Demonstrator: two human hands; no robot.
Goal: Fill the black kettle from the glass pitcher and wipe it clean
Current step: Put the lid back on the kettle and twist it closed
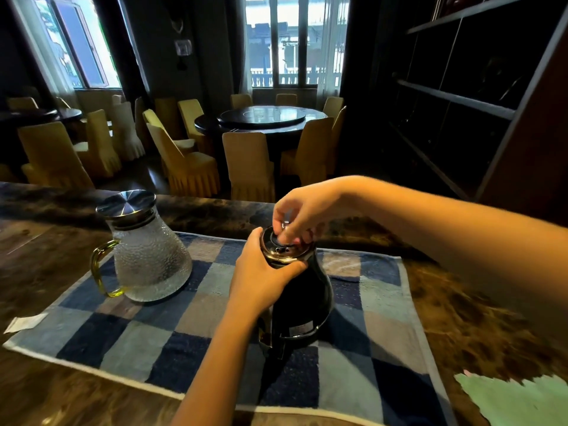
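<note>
My left hand (264, 273) fingers wrap round the black kettle (302, 298). My right hand (302, 210) fingers pinch its lid (278, 245). The glass pitcher (150, 256) stands near, on the towel (101, 330).

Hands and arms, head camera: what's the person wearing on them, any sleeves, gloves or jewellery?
Nothing visible. The left hand and right hand are ungloved, and no sleeve shows on either arm as far as the frame reaches. No watch, bracelet or ring can be seen.

Nothing really readable here, tbh. The black kettle (302, 299) has a small pale label (300, 329) low on its side, but the print's too tiny and blurry.
</note>
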